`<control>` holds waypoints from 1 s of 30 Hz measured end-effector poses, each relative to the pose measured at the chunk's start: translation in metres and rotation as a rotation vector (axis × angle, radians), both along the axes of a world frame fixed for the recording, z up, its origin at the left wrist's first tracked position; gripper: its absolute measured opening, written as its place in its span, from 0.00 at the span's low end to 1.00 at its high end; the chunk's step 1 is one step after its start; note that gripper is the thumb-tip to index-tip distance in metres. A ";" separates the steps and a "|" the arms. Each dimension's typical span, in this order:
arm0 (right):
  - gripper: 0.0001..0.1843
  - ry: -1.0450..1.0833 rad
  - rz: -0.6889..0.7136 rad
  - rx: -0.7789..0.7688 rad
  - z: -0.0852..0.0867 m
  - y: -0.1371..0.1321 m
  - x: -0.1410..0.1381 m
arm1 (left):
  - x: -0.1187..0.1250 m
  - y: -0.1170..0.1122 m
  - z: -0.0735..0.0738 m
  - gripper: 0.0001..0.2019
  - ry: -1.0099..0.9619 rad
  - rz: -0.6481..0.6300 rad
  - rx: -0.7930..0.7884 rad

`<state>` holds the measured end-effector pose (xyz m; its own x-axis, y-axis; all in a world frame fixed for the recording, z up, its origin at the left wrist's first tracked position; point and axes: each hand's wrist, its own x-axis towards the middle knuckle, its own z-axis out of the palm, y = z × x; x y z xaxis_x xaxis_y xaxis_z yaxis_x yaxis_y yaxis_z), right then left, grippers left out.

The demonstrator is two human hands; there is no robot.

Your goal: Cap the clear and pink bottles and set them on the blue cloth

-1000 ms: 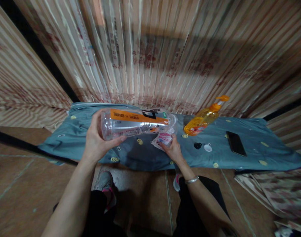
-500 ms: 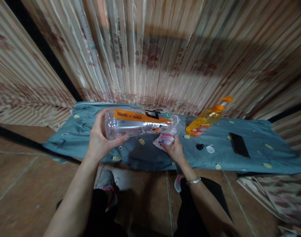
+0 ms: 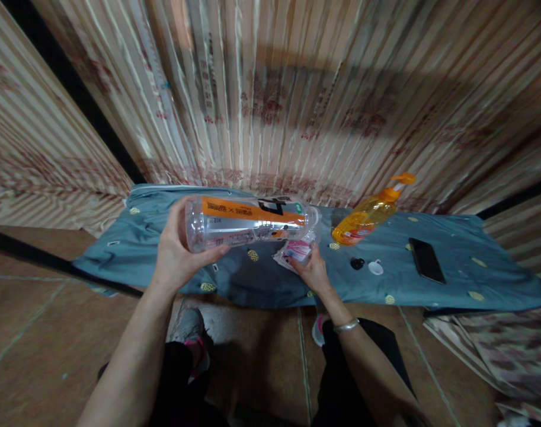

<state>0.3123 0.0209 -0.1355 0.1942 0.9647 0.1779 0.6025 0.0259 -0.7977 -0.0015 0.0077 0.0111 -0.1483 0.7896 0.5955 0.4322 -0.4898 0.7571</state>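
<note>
My left hand is wrapped round the base end of a clear plastic bottle with an orange and clear label. The bottle lies level in the air, its neck pointing right. At the neck, my right hand pinches a crinkled clear plastic packet with pink and white print. The packet's upper part touches or overlaps the bottle's mouth; which, I cannot tell. Right of that hand, an orange pump bottle of yellow-orange liquid leans to the right in view.
A grey-green cloth with yellow pineapple prints covers the bench. On it lie a small black item, a small white item and a dark phone. Pleated curtains hang behind, with black frame poles at the sides.
The view has shifted very slightly. Both hands keep their hold on the bottle and the packet, with hardly any movement.
</note>
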 end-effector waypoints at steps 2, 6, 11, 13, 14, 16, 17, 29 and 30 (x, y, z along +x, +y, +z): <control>0.32 -0.007 -0.004 -0.011 0.001 0.000 0.000 | 0.001 0.000 0.001 0.40 0.005 -0.002 0.000; 0.34 -0.010 0.005 -0.002 0.001 0.000 0.000 | 0.002 -0.001 0.003 0.40 0.021 0.009 -0.007; 0.34 -0.002 0.012 -0.004 -0.001 0.000 0.001 | 0.001 -0.001 0.001 0.40 0.019 -0.011 0.000; 0.35 -0.001 0.010 -0.003 -0.002 0.000 0.002 | 0.000 -0.001 0.000 0.40 0.020 -0.013 0.014; 0.35 -0.002 0.010 -0.004 -0.002 0.000 0.002 | 0.000 -0.001 0.000 0.39 0.023 -0.011 0.017; 0.35 -0.004 0.012 -0.003 -0.002 0.000 0.002 | 0.000 -0.002 0.000 0.39 0.029 -0.005 0.015; 0.34 -0.006 0.012 -0.001 -0.002 0.000 0.002 | 0.000 -0.002 0.000 0.39 0.032 -0.004 0.011; 0.35 -0.005 0.016 0.025 -0.001 0.000 0.002 | -0.001 -0.001 0.000 0.43 0.024 -0.023 0.003; 0.35 -0.006 0.011 0.024 0.000 0.000 0.001 | -0.001 -0.001 0.000 0.44 0.030 -0.022 -0.001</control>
<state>0.3137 0.0206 -0.1360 0.1820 0.9624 0.2018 0.6069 0.0515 -0.7931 -0.0025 0.0070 0.0112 -0.1132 0.7928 0.5988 0.4440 -0.4988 0.7443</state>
